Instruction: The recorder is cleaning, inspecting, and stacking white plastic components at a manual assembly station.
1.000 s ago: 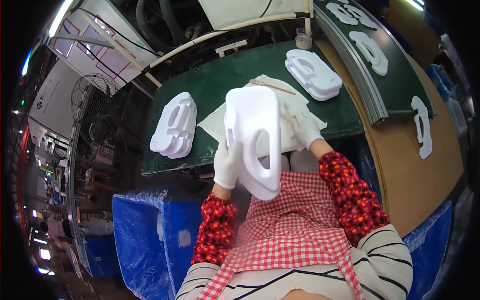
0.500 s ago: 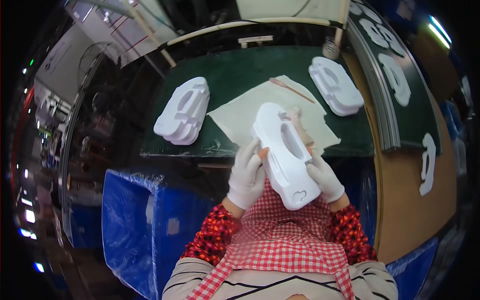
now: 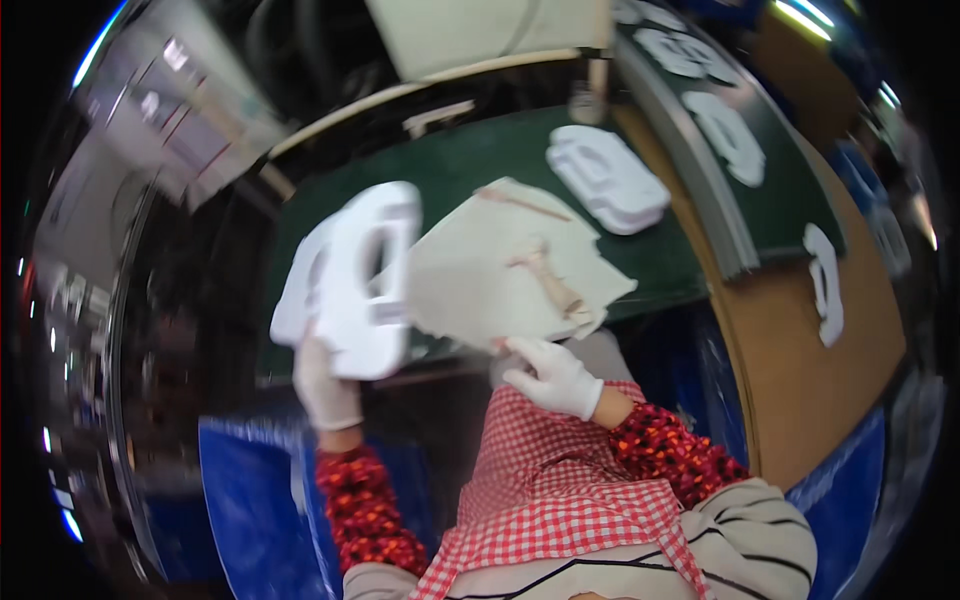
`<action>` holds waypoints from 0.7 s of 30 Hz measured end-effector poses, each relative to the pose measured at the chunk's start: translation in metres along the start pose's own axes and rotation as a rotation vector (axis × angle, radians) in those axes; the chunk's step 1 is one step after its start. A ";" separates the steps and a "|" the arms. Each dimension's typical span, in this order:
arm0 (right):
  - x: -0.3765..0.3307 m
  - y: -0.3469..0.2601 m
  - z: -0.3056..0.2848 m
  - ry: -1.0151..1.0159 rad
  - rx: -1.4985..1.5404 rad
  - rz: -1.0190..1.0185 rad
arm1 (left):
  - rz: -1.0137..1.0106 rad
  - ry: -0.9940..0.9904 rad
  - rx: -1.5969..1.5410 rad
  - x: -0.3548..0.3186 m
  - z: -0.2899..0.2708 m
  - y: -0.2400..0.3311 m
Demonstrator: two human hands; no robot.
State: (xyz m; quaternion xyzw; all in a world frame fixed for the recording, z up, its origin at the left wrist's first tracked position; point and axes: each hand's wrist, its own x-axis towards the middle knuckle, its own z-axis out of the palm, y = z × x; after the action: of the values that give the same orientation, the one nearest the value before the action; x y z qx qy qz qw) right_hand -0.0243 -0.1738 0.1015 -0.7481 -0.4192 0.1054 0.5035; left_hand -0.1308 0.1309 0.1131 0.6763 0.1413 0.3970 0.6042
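A white molded plastic part (image 3: 350,255) with an oval opening is in my left hand (image 3: 326,388), whose gloved fingers grip its lower edge. It is blurred and overlaps the stack of similar white parts (image 3: 292,295) at the table's left; whether the two touch, I cannot tell. My right hand (image 3: 556,380), also gloved, is near the front edge of the pale cloth (image 3: 465,265), thumb and fingers apart, holding nothing visible. On that cloth lie a beige tapered item (image 3: 550,284) of unclear kind and a thin brown stick-like tool (image 3: 530,205).
Another stack of white parts (image 3: 610,185) sits at the right of the green table (image 3: 470,150). More white parts (image 3: 728,140) lie on a green-topped surface with a metal rail (image 3: 700,185). Brown board (image 3: 800,420) is on the right; a blue bin (image 3: 250,500) stands at lower left.
My left hand has carried the white part from in front of me to the left stack. My right hand has let go of it. The view has shifted and tilted.
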 end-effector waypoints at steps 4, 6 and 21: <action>-0.029 0.042 -0.023 0.203 -0.041 0.069 | 0.029 -0.091 0.100 0.089 -0.079 -0.011; -0.050 0.052 -0.042 0.232 -0.144 0.266 | -0.266 -0.044 -0.211 0.118 -0.094 -0.011; -0.154 0.135 -0.289 1.083 -0.845 0.674 | 0.433 0.274 1.505 0.119 -0.092 -0.013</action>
State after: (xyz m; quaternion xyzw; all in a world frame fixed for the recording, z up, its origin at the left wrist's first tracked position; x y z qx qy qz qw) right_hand 0.1171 -0.4976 0.0835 -0.9117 0.1325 -0.2973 0.2505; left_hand -0.1153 0.2785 0.1404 0.8606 0.3101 0.3830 -0.1285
